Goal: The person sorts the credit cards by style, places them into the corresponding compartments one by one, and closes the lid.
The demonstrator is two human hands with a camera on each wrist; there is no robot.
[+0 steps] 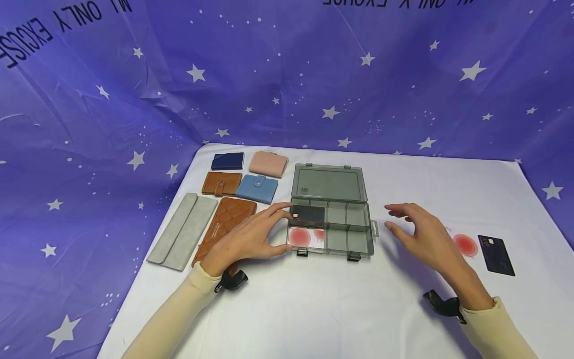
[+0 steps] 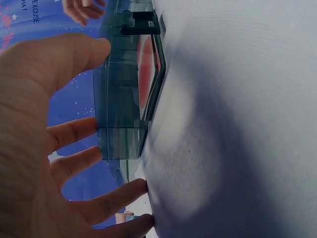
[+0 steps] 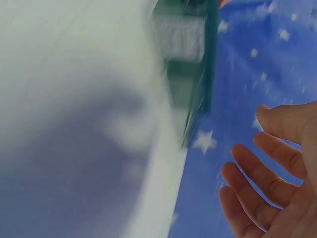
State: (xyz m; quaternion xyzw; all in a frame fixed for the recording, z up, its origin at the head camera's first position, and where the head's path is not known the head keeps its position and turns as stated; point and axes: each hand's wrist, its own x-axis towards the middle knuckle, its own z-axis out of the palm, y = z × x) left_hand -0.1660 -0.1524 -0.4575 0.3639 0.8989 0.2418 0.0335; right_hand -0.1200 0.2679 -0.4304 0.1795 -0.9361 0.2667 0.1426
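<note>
A green translucent divided box (image 1: 357, 240) lies on the table with its lid (image 1: 329, 183) folded back. Inside, its left compartments hold a black card (image 1: 309, 215) at the back and a white card with red circles (image 1: 299, 238) at the front. My left hand (image 1: 251, 233) is at the box's left end, thumb and fingers spread, fingertips right at the rim. My right hand (image 1: 423, 237) hovers right of the box, fingers loosely bent and holding nothing. Beyond it lie a red-circle card (image 1: 465, 245), partly hidden by the hand, and another black card (image 1: 496, 255).
On the left lie a quilted brown wallet (image 1: 235, 215), partly under my left arm in this view, a grey wallet (image 1: 184, 232), a blue wallet (image 1: 257, 189), a small brown wallet (image 1: 221, 183), a pink wallet (image 1: 268, 164) and a navy wallet (image 1: 227, 161). Purple star-printed cloth (image 1: 287, 75) surrounds the table.
</note>
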